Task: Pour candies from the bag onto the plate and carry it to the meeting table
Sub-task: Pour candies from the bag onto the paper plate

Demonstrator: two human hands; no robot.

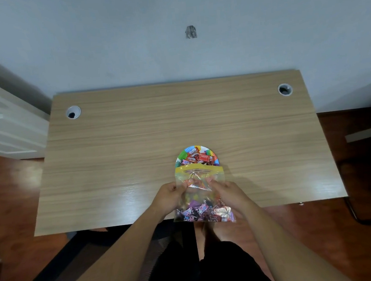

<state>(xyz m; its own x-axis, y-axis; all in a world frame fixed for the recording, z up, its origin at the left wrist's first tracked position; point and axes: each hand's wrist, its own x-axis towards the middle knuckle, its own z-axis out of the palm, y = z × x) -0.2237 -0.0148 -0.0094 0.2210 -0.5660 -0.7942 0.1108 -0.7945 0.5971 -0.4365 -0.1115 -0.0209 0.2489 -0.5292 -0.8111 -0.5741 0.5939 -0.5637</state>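
A clear plastic candy bag [200,196] with a yellow zip strip lies tilted over the near part of the wooden desk [136,148], its mouth pointing away from me over a colourful plate [186,153]. Several wrapped candies [200,157] lie on the plate; its near half is hidden by the bag. More candies fill the bag's bottom, which hangs past the desk's front edge. My left hand [167,197] grips the bag's left side and my right hand [226,191] grips its right side.
Two round cable holes sit at the desk's far corners, one at the left [73,112] and one at the right [285,89]. A pale wall stands behind the desk. A white cabinet [6,131] is at the left. Reddish floor surrounds the desk.
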